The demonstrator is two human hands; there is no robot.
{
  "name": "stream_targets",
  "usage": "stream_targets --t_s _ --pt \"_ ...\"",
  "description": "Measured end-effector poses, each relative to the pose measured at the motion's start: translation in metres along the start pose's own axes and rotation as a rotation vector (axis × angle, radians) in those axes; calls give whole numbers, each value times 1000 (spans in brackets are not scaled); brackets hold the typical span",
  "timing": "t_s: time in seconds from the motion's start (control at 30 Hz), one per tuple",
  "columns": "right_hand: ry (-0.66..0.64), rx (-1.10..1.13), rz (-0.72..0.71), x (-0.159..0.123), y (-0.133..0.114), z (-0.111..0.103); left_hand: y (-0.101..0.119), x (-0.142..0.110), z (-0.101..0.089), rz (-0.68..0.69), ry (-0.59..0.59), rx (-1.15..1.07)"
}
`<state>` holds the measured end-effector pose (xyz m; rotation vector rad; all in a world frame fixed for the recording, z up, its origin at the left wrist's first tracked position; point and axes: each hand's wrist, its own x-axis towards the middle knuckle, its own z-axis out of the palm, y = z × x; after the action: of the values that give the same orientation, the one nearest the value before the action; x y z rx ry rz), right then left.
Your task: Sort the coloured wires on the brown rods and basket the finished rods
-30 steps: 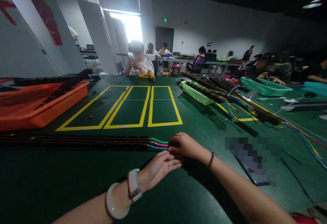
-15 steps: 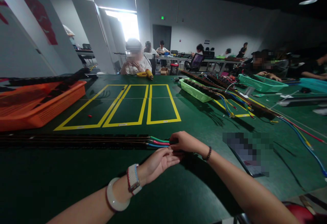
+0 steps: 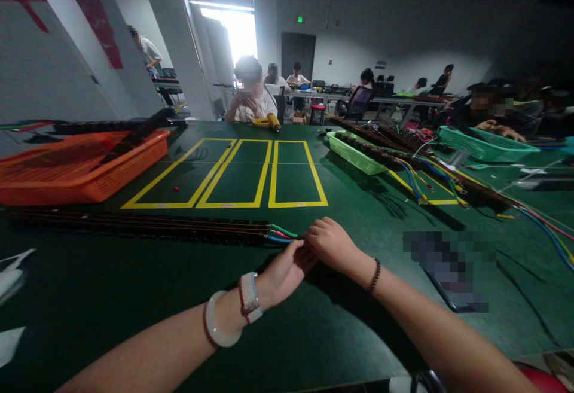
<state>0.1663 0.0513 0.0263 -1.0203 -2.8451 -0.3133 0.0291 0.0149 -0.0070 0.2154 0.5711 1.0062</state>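
From here I see a long, dark, ridged strip (image 3: 152,226) lying flat along the green table (image 3: 179,291), with thin brownish lines running its length and green, red and blue wires (image 3: 280,234) coming out of its right end. The right hand (image 3: 329,242) is curled in at those wires' ends, the left hand (image 3: 289,270) has its palm turned up against it with fingers together, and I can't tell exactly what either pinches.
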Motion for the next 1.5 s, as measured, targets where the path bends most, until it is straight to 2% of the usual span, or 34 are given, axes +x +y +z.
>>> stream_targets --t_s 0.2,0.4,0.5,0.7,0.83,0.97,1.17,1.33,1.5 --pt "20 -155 -86 -2 -7 3 3 4 -2 -3 12 -75" --pt "67 -210 -133 -2 -20 4 3 0 5 28 63 -29" --pt "45 -146 -151 -2 -15 0 3 1 4 25 51 15" --pt "66 125 -143 -7 17 -11 5 1 2 9 -4 65" --pt "8 210 -115 -10 27 -13 7 -3 6 -23 -21 152" --pt "-66 331 -49 -10 28 -10 7 -2 5 -65 8 189" --pt "-125 529 78 -12 41 -9 9 -2 2 -84 -43 218" --pt "-91 604 113 -13 53 -1 10 -3 4 -44 -14 218" --pt "-10 574 140 -11 54 10 11 -5 6 -50 -47 241"
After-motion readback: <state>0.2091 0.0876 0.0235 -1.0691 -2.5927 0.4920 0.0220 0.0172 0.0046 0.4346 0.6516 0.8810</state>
